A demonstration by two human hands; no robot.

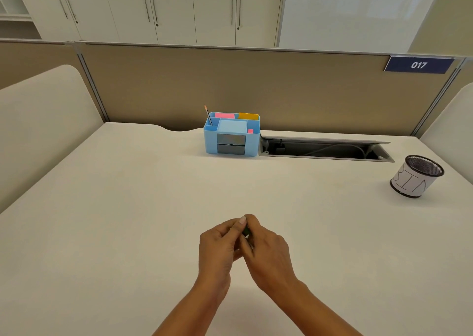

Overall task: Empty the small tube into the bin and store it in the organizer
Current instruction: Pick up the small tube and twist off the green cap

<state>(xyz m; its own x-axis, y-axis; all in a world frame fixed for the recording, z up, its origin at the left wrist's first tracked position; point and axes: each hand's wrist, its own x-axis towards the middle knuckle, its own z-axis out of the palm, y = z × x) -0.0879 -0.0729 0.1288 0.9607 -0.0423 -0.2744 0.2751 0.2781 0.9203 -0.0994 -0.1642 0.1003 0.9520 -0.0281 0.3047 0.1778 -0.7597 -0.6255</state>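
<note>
Watch the opening here, because you've got the small tube (246, 231) up off the desk (128, 195) with both hands bunched around it, and if its cap gives way now, whatever is inside will likely scatter over the bare desk rather than into the bin (417, 179), which sits well apart, off to your right near the desk's far edge. That's the main risk: opening it out here instead of over the mesh cup. A second one is the grip itself, since so little of the tube shows that a twist with wet or loose fingers could squirt it out of your hold. Your left hand (217, 248) has its fingers curled closed on the tube, thumb pressed along its upper end; your right hand (268, 253) is wrapped in from the other side, fingertips pinched on it too. Only a dark sliver of the tube peeks out between the two thumbs, so whether it's capped I can't tell. The blue organizer (231, 136) waits straight ahead at the back, several compartments already occupied.
</note>
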